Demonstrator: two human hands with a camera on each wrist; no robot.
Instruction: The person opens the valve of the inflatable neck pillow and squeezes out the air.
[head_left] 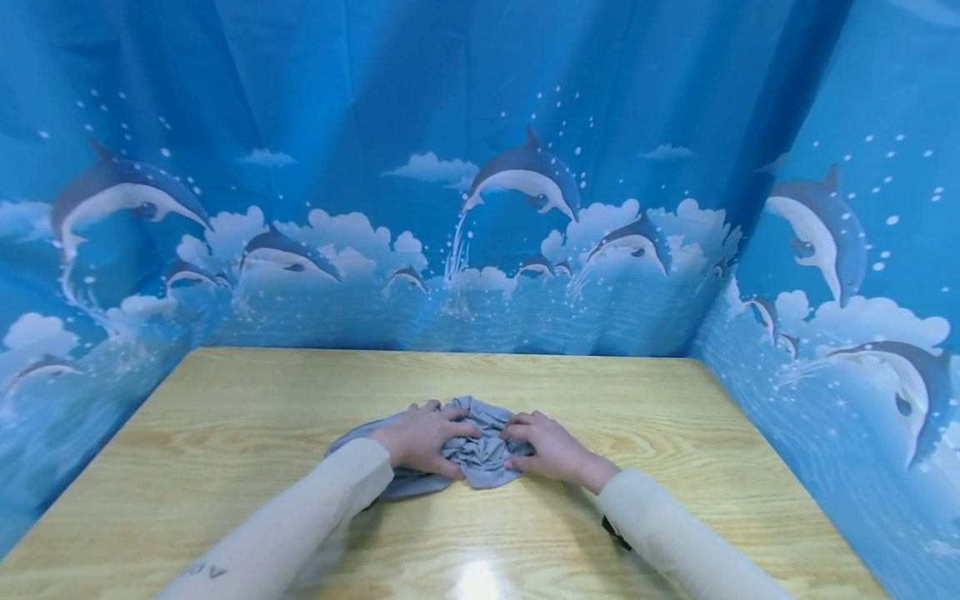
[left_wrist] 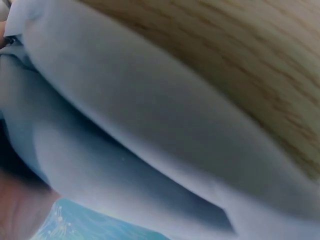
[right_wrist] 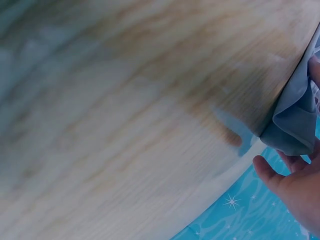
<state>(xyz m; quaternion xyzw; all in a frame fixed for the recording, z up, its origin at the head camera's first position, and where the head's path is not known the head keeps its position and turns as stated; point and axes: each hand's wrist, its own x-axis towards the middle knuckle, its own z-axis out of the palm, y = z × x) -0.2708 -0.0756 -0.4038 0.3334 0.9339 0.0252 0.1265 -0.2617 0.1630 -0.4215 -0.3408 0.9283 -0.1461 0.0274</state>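
Observation:
A crumpled grey-blue cloth (head_left: 487, 454) lies bunched on the table, its middle full of tight wrinkles. My left hand (head_left: 423, 437) grips its left part from above, fingers bent toward the gathered middle. On the right side, my right hand (head_left: 553, 450) holds the cloth's edge with bent fingers. Smooth, broad folds of the cloth (left_wrist: 140, 110) fill most of the left wrist view, with only a bit of the hand at the edge. In the right wrist view a cloth fold (right_wrist: 295, 115) sits between the fingers, one finger standing away from it.
The wood-grain table (head_left: 255, 400) reaches back to a blue curtain (head_left: 420, 83) printed with dolphins, which also runs along both sides. Light sleeves (head_left: 300, 517) cover both forearms. A bright reflection shows near the table's front.

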